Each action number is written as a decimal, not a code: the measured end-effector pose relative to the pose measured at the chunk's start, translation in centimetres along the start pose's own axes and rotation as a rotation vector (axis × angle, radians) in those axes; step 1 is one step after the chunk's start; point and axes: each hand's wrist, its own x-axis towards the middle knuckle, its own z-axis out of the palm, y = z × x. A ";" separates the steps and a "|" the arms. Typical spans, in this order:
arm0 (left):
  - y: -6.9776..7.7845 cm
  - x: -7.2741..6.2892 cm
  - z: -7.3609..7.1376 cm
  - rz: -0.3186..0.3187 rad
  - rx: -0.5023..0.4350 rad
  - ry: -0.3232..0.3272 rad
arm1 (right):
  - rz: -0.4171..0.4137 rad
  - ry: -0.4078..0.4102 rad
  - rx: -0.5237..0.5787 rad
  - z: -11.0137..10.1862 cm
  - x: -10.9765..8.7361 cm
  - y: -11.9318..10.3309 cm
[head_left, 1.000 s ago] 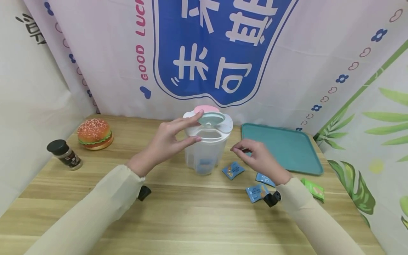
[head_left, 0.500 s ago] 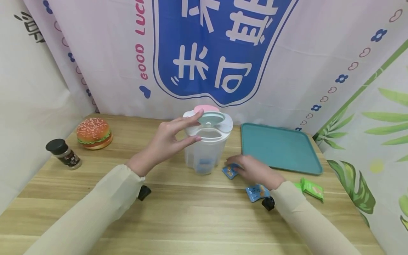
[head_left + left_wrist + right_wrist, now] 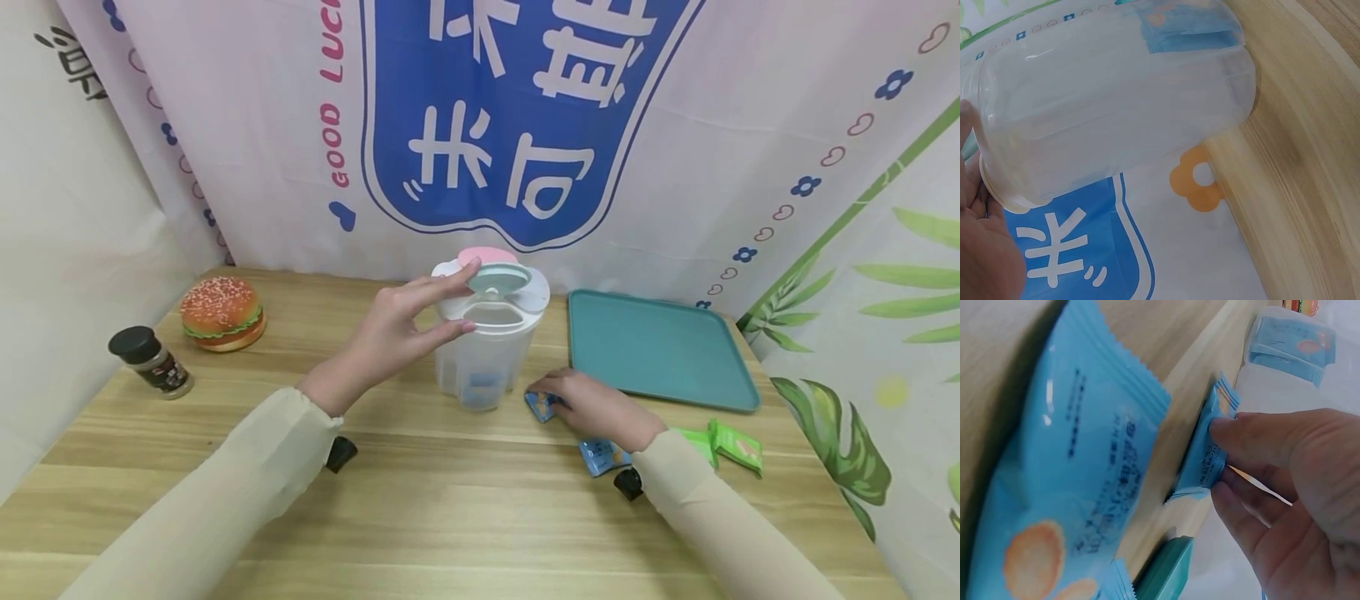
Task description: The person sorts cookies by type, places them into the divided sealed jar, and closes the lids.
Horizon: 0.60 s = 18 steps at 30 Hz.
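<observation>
A translucent storage container stands upright at the middle back of the table, its green flap raised. My left hand grips its lid at the left, thumb at the front rim and a finger by the flap. A blue packet lies inside, low in the container. Just right of the container, my right hand pinches a blue snack packet at table level. Another blue snack packet lies nearer the front, partly hidden by the right wrist.
A teal tray lies at the back right. Green packets sit beyond the right sleeve. A toy hamburger and a black-capped jar stand at the left. A printed cloth hangs behind the table.
My right hand has come down from beside the container onto the near blue snack packet and now pinches it. My left hand has stayed on the lid.
</observation>
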 end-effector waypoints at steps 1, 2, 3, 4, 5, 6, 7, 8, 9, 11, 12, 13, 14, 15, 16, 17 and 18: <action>0.0 0.0 0.0 -0.002 0.001 -0.001 | 0.003 0.006 -0.010 0.0 0.0 0.0; 0.0 0.0 0.0 -0.003 0.001 -0.002 | 0.007 0.014 -0.022 0.1 0.0 0.0; 0.0 0.0 0.0 -0.004 0.001 -0.003 | 0.010 0.023 -0.035 0.1 0.0 0.0; 0.0 -0.1 0.0 -0.004 0.002 -0.003 | 0.014 0.029 -0.045 0.1 0.0 0.0; 0.0 -0.1 0.0 -0.003 0.001 -0.002 | 0.018 0.036 -0.056 0.1 -0.1 -0.1; 0.0 -0.1 0.0 -0.003 0.001 -0.002 | 0.019 0.045 -0.066 0.1 -0.1 -0.1; 0.0 0.0 0.0 -0.003 0.000 -0.002 | 0.015 0.055 -0.079 0.1 -0.2 -0.1; 0.0 0.0 0.0 -0.003 0.000 -0.002 | 0.013 0.065 -0.092 0.1 -0.2 -0.1; 0.0 0.0 0.0 -0.003 0.000 -0.001 | 0.008 0.075 -0.104 0.0 -0.2 -0.2; 0.0 0.0 0.0 -0.003 0.000 0.000 | -0.004 0.096 -0.120 -0.2 -0.3 -0.2; 0.0 0.0 0.0 -0.004 -0.001 -0.001 | -0.016 0.110 -0.127 -0.2 -0.4 -0.2; 0.1 0.0 0.1 -0.004 -0.001 0.000 | -0.022 0.121 -0.129 -0.3 -0.4 -0.2; 0.1 0.0 0.1 -0.003 -0.002 0.001 | -0.031 0.132 -0.131 -0.4 -0.4 -0.2; 0.1 0.0 0.1 -0.002 -0.003 0.002 | -0.041 0.141 -0.127 -0.5 -0.5 -0.2; 0.1 0.0 0.1 -0.003 -0.002 0.002 | -0.051 0.148 -0.121 -0.6 -0.5 -0.2; 0.1 0.0 0.1 -0.003 -0.002 0.004 | -0.060 0.155 -0.118 -0.6 -0.5 -0.2; 0.1 0.0 0.1 -0.003 -0.003 0.004 | -0.067 0.161 -0.113 -0.7 -0.5 -0.2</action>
